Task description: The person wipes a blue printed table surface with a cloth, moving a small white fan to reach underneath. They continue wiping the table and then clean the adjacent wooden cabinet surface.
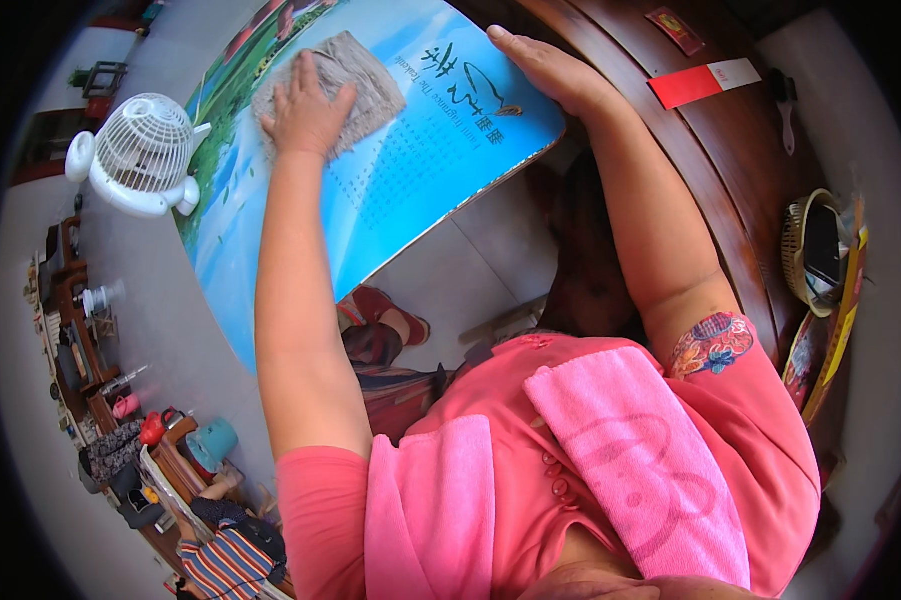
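Note:
A large blue board [401, 210] with a printed landscape and dark lettering lies in front of me. On its upper left part rests a folded grey cloth [376, 95]. My left hand [306, 118] lies flat on this cloth, fingers spread. At the board's right edge is my right hand [551, 72], fingers stretched out and touching the rim. Part of that hand's fingers is hidden from view. A pink towel [631, 450] hangs over my pink shirt.
A white fan [146, 145] stands left of the board. Dark wooden furniture [671, 150] on the right carries a red-and-white card [706, 83], a brush [787, 115] and a basket [796, 245]. A person in a striped top [226, 568] and a teal bucket [214, 443] are at lower left.

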The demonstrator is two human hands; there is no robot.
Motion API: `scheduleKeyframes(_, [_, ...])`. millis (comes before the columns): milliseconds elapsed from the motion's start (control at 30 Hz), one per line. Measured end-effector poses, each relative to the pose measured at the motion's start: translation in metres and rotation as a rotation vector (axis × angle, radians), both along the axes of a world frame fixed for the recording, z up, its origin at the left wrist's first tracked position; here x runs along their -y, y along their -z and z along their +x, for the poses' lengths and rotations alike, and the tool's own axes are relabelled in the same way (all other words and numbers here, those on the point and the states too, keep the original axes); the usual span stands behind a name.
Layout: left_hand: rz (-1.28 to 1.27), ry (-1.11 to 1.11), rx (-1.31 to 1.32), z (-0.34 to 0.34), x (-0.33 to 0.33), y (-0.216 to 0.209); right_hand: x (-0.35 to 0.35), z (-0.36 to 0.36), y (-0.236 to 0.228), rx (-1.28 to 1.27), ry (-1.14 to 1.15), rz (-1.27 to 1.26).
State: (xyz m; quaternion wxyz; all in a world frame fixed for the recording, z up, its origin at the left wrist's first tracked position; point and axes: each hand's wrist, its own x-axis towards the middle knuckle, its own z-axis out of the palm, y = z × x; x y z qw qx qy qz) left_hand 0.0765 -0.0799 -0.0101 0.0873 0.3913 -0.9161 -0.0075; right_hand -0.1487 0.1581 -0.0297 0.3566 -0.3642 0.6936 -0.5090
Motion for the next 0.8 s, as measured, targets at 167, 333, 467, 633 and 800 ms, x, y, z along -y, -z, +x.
scheduleKeyframes(167, [-0.04,-0.073,-0.081,-0.032,0.054,0.014,0.004,0.002,0.005,-0.066,0.022,0.027])
scheduleKeyframes(333, [-0.005,-0.058,0.063,-0.069,0.062,0.009,0.004,0.001,0.001,-0.12,0.044,0.089])
scheduleKeyframes(467, [-0.02,0.056,0.008,-0.08,0.029,0.007,0.008,0.003,0.001,-0.097,0.046,0.057])
scheduleKeyframes(633, [-0.147,0.246,-0.033,-0.077,-0.045,0.016,0.008,-0.001,-0.005,0.099,0.011,0.013])
scheduleKeyframes(800, [-0.121,0.333,0.017,-0.029,-0.113,-0.006,0.005,-0.003,-0.01,0.226,0.052,0.055])
